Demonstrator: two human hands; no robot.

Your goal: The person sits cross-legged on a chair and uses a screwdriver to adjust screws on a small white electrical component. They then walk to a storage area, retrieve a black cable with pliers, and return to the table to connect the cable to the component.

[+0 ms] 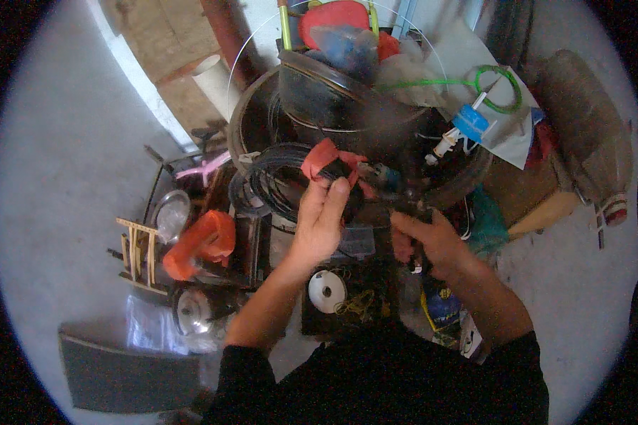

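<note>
My left hand point(322, 219) grips a coil of black cable or hose point(266, 180) near a strip of red material point(319, 154) wrapped round it, its thumb over the bundle. To its right, my right hand point(425, 241) is closed on a dark hand tool point(412, 205), apparently pliers, pointing up and partly hidden by the fingers. Both hands are in front of a big dark tub point(244, 120), which has a smaller black container point(301, 92) stacked in it.
A blue-and-white plastic fitting point(469, 122) and green hose point(512, 95) lie at upper right beside a large dusty bottle point(595, 142). At left are an orange roll point(184, 261), a wooden rack point(138, 251) and metal pans point(169, 212). A white reel point(326, 292) sits below my hands.
</note>
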